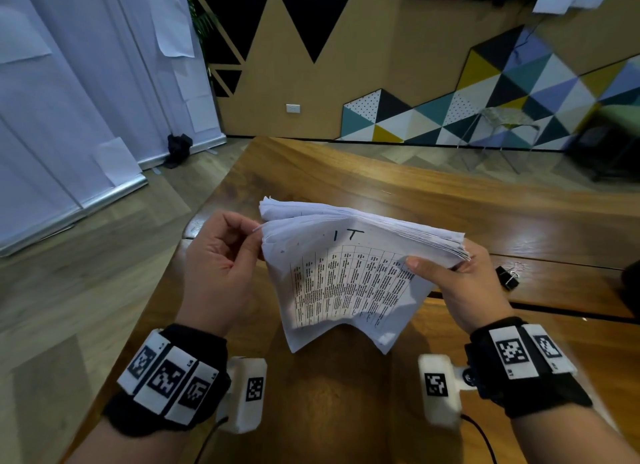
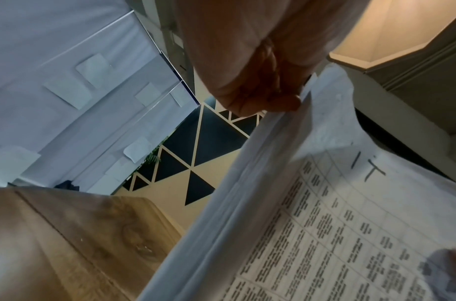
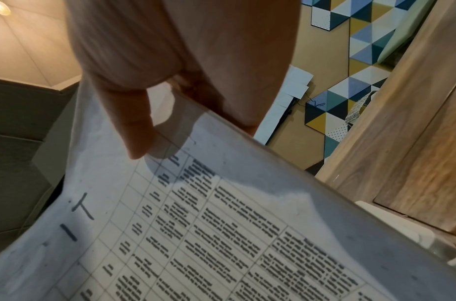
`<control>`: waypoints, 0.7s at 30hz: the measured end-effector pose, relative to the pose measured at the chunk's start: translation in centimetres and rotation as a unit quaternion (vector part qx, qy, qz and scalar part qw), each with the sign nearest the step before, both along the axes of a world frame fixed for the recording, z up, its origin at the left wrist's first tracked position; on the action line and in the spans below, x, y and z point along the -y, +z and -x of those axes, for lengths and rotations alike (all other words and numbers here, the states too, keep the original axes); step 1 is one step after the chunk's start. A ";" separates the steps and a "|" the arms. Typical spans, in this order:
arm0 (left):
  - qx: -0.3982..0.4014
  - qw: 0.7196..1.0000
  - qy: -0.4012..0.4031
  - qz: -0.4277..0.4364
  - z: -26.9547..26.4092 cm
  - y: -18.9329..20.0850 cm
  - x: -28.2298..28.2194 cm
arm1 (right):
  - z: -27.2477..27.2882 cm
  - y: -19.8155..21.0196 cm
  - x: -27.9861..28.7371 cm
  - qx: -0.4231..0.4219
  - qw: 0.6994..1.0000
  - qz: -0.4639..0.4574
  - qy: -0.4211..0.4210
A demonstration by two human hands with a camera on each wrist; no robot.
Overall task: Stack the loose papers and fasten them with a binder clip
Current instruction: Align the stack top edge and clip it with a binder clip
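A thick stack of white papers [image 1: 349,273] hangs in the air above the wooden table [image 1: 346,172]; its top sheet carries a printed table and a handwritten "IT". My left hand [image 1: 225,255] pinches the stack's left corner between thumb and fingers, and the left wrist view shows the left hand [image 2: 260,87] at the papers [image 2: 312,224]. My right hand [image 1: 457,283] grips the right edge, thumb on top, fingers beneath; the right wrist view shows its thumb [image 3: 134,126] pressing the papers [image 3: 221,234]. A black binder clip [image 1: 507,276] lies on the table just right of my right hand.
The table's left edge [image 1: 207,200] drops to a wood-pattern floor. A seam [image 1: 554,311] crosses the tabletop on the right. White curtains [image 1: 69,99] hang at the left. A patterned wall [image 1: 485,99] and a clear chair [image 1: 498,134] stand behind the table.
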State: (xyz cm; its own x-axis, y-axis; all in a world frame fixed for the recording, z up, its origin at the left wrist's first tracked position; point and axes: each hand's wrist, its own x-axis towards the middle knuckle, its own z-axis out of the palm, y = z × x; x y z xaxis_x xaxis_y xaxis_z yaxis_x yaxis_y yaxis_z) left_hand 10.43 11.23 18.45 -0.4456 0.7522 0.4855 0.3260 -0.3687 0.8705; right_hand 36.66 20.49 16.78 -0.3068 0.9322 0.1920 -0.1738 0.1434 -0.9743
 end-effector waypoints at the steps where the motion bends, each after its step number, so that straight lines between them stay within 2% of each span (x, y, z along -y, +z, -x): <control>1: -0.003 1.000 -0.008 0.001 0.3 -0.1 -0.1 | -0.1 0.0 -0.1 -0.002 1.000 0.003 0.008; 10: 0.040 0.992 -0.120 0.015 1.3 0.2 -1.0 | 0.1 0.7 -0.2 0.006 0.998 0.006 0.058; 12: 0.041 0.992 -0.119 0.023 1.0 0.4 -1.3 | 0.1 0.6 -0.3 0.010 0.999 0.013 0.049; 17: 0.059 0.997 -0.041 0.012 0.2 -0.3 -1.3 | 0.7 1.2 0.1 0.034 0.999 0.010 0.016; 19: 0.101 0.992 -0.071 -0.005 -0.2 -1.1 -0.6 | 0.9 1.1 0.2 0.029 1.000 0.001 -0.006; 21: 0.075 0.994 -0.068 0.031 -1.1 -1.8 0.0 | 1.2 0.9 0.2 0.026 1.000 -0.004 -0.013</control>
State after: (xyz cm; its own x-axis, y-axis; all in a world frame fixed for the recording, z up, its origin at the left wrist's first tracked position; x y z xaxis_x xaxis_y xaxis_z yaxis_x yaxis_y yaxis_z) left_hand 11.56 11.23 16.65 -0.4009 0.8375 0.3713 0.1415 -0.3439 0.9283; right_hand 35.47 20.25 17.73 -0.2922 0.9386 0.1836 -0.1198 0.1546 -0.9807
